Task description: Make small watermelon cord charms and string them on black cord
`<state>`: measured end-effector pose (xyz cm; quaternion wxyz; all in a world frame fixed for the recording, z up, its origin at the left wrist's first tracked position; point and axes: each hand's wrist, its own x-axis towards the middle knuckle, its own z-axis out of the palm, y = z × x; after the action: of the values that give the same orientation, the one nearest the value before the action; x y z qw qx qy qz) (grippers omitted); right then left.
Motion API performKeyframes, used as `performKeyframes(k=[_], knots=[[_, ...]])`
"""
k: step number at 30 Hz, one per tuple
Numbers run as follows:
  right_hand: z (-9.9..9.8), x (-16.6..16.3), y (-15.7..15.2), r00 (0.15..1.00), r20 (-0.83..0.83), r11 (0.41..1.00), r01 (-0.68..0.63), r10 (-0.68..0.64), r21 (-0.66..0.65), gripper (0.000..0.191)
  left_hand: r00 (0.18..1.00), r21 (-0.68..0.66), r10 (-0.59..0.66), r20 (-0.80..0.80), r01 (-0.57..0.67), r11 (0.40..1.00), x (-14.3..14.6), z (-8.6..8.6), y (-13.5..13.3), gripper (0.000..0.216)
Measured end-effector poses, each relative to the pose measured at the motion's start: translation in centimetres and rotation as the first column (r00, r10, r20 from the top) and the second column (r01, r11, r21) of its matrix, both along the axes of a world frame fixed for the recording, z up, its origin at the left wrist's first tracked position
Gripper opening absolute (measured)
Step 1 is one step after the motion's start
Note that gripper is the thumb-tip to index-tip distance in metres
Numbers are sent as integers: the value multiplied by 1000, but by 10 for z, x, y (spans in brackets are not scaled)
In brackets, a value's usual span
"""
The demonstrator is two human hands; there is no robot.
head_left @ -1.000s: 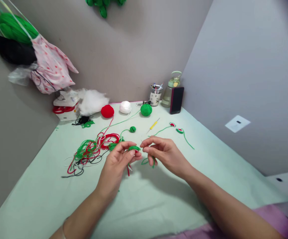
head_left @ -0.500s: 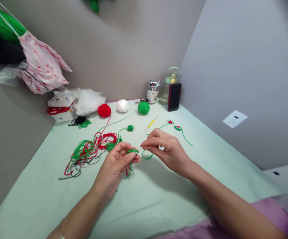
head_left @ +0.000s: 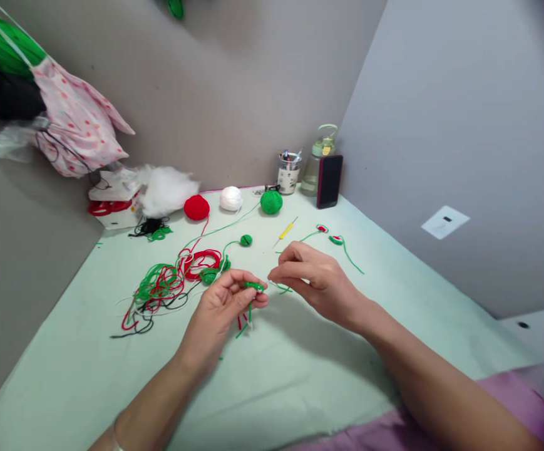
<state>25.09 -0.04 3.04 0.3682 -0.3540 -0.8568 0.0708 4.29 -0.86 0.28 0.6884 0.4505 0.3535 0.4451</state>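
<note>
My left hand (head_left: pixel 227 304) pinches a small green crocheted piece (head_left: pixel 254 286) between thumb and fingers. Short red, white and green yarn ends (head_left: pixel 244 322) dangle below it. Just to the right, my right hand (head_left: pixel 313 282) has thumb and forefinger pressed together, a small gap from the piece. What sits in that pinch is too small to make out. A strand of green yarn (head_left: pixel 283 289) shows by these fingertips, partly hidden behind the hand. Beyond the right hand lies a yellow-handled crochet hook (head_left: pixel 285 232).
Tangled red, green and black yarn (head_left: pixel 161 285) lies left of my hands. Behind stand red (head_left: pixel 196 207), white (head_left: pixel 231 198) and green (head_left: pixel 272 202) yarn balls, a pen cup (head_left: pixel 289 175), a bottle (head_left: pixel 316 166) and a phone (head_left: pixel 330 181). Small crocheted pieces (head_left: pixel 335 240) lie right.
The green piece in my left hand has shifted slightly right and tilted. The green yarn loop beside my right fingertips has become flatter. Both hands stay nearly in place.
</note>
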Motion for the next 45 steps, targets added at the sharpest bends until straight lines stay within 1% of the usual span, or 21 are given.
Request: performKeyframes(k=[3, 6, 10, 13, 16, 23, 26, 33, 35, 37, 39, 41, 43, 45], knots=[[0, 1, 0, 1000, 12, 999, -21, 21, -46, 22, 1000, -12, -25, 18, 25, 1000, 0, 1, 1, 14], [1, 3, 1, 998, -31, 983, -64, 59, -174, 19, 996, -54, -80, 26, 82, 995, 1, 4, 0, 15], [2, 7, 4, 984, -119, 922, -168, 134, -348, 17, 984, -111, -171, 53, 176, 978, 0, 7, -1, 19], [2, 9, 7, 966, -181, 869, -245, 182, -431, 18, 974, -131, -216, 67, 223, 966, -1, 6, -1, 20], [2, 11, 9, 958, -212, 835, -272, 191, -478, 17, 968, -130, -244, 59, 250, 959, -2, 4, -1, 21], [3, 12, 11, 945, -235, 799, -320, 228, -510, 13, 953, -99, -300, 30, 301, 948, -4, 3, -2, 16], [3, 10, 9, 947, -215, 813, -315, 238, -489, 12, 955, -95, -296, 17, 296, 950, -4, 1, -1, 15], [2, 5, 5, 980, -89, 917, -197, 177, -347, 7, 984, -113, -175, 21, 176, 978, -1, -1, 1, 19], [1, 2, 3, 986, -57, 938, -165, 155, -303, 10, 988, -116, -149, 38, 153, 981, 0, -1, 0, 21], [1, -2, -1, 989, -25, 954, -148, 146, -261, 18, 991, -115, -120, 52, 126, 985, 1, 0, 0, 23], [0, -8, -7, 987, 30, 971, -148, 156, -187, 23, 995, -117, -75, 72, 83, 990, 2, -1, 0, 26], [-3, -13, -11, 982, 116, 988, -140, 148, -72, 17, 995, -139, -28, 96, 41, 989, 3, -2, -1, 29], [-8, -17, -13, 972, 212, 994, -107, 98, 31, 16, 994, -171, 8, 112, 11, 985, 5, -4, -1, 30], [-13, -21, -14, 957, 284, 993, -78, 50, 87, 19, 995, -179, 20, 103, -1, 984, 6, -6, -2, 31]])
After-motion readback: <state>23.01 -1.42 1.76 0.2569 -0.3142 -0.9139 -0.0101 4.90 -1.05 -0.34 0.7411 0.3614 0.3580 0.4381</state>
